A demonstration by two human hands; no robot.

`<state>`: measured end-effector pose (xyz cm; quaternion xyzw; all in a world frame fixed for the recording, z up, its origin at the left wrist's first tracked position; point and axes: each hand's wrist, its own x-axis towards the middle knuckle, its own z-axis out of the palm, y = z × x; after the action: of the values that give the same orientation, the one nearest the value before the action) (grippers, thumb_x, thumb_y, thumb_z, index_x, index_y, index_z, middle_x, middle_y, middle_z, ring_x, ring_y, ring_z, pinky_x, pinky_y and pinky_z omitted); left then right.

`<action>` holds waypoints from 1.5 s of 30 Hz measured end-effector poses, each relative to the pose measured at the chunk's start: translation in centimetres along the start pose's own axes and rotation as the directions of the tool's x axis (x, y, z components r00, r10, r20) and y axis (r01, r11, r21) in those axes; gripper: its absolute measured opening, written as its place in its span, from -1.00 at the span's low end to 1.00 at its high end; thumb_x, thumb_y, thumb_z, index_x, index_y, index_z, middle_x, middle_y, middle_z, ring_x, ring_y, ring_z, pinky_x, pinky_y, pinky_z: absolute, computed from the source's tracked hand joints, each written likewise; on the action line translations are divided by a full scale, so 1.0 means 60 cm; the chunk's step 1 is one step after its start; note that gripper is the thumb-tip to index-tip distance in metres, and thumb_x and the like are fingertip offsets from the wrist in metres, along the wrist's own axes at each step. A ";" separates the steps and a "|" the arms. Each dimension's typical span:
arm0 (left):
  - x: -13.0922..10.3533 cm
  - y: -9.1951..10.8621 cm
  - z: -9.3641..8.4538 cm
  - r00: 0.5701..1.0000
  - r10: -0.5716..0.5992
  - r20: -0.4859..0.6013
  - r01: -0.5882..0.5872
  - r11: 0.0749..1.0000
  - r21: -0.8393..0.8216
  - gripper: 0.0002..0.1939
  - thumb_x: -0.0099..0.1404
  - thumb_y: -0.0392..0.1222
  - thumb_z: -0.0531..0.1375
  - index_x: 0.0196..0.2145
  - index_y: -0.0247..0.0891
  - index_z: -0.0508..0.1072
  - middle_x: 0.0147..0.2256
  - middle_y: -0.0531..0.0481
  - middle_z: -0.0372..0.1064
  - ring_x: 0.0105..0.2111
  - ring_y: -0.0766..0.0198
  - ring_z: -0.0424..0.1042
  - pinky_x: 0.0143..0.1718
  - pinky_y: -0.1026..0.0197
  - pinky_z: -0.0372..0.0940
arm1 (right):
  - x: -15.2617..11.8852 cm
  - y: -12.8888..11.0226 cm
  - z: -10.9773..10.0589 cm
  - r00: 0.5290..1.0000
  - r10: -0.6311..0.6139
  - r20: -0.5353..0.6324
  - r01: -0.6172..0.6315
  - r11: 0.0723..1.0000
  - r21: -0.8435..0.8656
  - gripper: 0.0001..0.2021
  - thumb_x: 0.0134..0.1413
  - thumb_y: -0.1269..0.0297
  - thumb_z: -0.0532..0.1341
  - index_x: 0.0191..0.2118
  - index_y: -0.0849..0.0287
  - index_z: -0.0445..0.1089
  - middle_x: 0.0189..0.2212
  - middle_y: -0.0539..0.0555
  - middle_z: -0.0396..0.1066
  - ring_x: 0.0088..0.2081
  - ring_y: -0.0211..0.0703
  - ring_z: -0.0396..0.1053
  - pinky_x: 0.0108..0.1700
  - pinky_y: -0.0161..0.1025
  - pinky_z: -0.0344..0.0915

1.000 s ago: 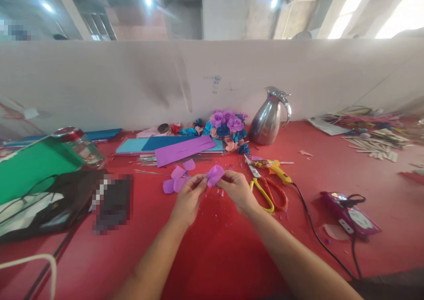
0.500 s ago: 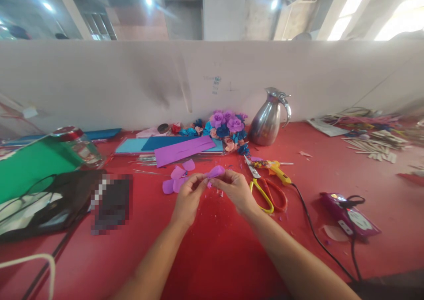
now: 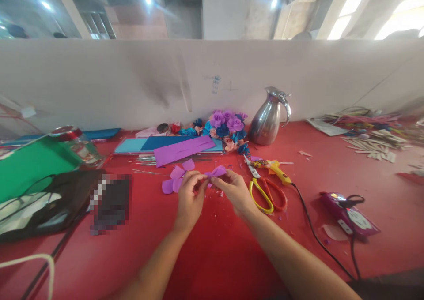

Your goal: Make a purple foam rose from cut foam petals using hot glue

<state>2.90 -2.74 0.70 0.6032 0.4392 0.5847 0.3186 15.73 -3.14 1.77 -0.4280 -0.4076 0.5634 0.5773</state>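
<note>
A purple paper petal (image 3: 218, 171) is held up between my two hands, over the red table (image 3: 218, 251). My left hand (image 3: 192, 192) pinches its left end between thumb and fingers. From the other side, my right hand (image 3: 233, 189) grips it with thumb and fingertips. Several loose purple petals (image 3: 168, 186) lie just left of my left hand. Scissors (image 3: 261, 187) with one yellow and one red handle rest right of my right hand, blades partly apart. Beside them lies a yellow glue gun (image 3: 280, 172) with a black cord.
Behind my hands are a purple paper strip (image 3: 183, 151), blue sheets and a cluster of paper flowers (image 3: 228, 125). A steel jug (image 3: 267, 119) stands near the wall. To the right sits a purple power strip (image 3: 351, 216); to the left, a jar (image 3: 79, 145) and a dark bag (image 3: 76, 194).
The petal's left end now looks narrower and twisted between my fingers. My left hand has turned slightly, its fingers more bent over the petal. The things on the table have stayed put.
</note>
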 end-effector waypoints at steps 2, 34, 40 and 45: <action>-0.002 0.001 0.001 1.000 0.030 -0.003 -0.030 0.999 0.014 -0.96 0.13 -0.18 0.28 -0.42 -0.17 0.54 -0.36 -0.03 0.32 -0.35 0.23 0.29 -0.31 0.24 0.19 | -0.001 0.002 0.000 0.999 0.041 -0.008 -0.041 0.999 0.030 -0.82 -0.25 0.20 0.33 -0.48 0.17 0.41 -0.57 -0.04 0.39 -0.51 -0.29 0.29 -0.41 -0.33 0.19; -0.010 -0.008 0.003 0.990 -0.048 0.132 0.032 0.992 0.123 -0.88 0.22 -0.19 0.19 -0.31 -0.20 0.52 -0.35 0.00 0.47 -0.35 0.27 0.39 -0.30 0.26 0.23 | 0.000 -0.003 0.005 0.979 0.202 -0.006 -0.182 0.898 0.401 -0.88 -0.39 0.42 0.24 -0.55 0.18 0.32 -0.66 -0.16 0.24 -0.60 -0.41 0.15 -0.51 -0.41 0.05; 0.001 -0.005 0.003 0.922 -0.368 0.117 0.387 0.874 -0.295 -0.82 0.00 -0.16 0.35 -0.39 -0.24 0.54 -0.40 0.03 0.45 -0.37 0.32 0.35 -0.28 0.30 0.23 | 0.002 0.002 -0.010 0.983 0.097 0.153 -0.142 0.937 0.319 -0.79 -0.35 0.51 0.26 -0.44 0.15 0.37 -0.54 -0.14 0.32 -0.53 -0.41 0.17 -0.46 -0.42 0.08; 0.007 -0.008 -0.002 0.829 -0.505 0.241 0.550 0.654 -0.520 -0.75 -0.17 -0.26 0.43 -0.46 -0.27 0.53 -0.45 0.08 0.41 -0.50 0.44 0.27 -0.45 0.37 0.17 | 0.001 -0.001 -0.015 0.973 0.026 0.230 -0.064 0.985 0.162 -0.81 -0.26 0.42 0.33 -0.39 0.13 0.41 -0.42 -0.08 0.38 -0.44 -0.35 0.24 -0.42 -0.38 0.11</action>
<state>2.67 -2.15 0.46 0.3476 0.3880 0.5470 0.6553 16.62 -3.10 1.57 -0.3198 -0.4122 0.6540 0.5479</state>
